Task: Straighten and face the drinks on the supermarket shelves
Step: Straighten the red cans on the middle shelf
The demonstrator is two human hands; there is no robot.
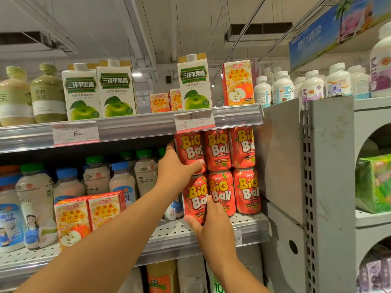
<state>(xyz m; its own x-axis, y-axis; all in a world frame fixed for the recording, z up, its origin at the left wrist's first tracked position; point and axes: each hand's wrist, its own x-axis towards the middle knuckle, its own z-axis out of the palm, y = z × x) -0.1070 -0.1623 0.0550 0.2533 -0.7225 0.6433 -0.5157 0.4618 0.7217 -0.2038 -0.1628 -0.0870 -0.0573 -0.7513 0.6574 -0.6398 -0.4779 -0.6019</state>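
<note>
Shelf [211,227], left hand [175,168] gripping upper can [189,149]

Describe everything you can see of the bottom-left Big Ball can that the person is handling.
The bottom-left Big Ball can is a red strawberry drink can, metal by its look, with yellow and white lettering facing front. It stands upright on the perforated shelf, leftmost of three, with another can stacked on it. The right hand grips its lower part; the left hand grips the can above.

Price tags [194,121] are too blurry to read properly, and the far-left bottle [9,225] gets cut off by the edge.
</note>
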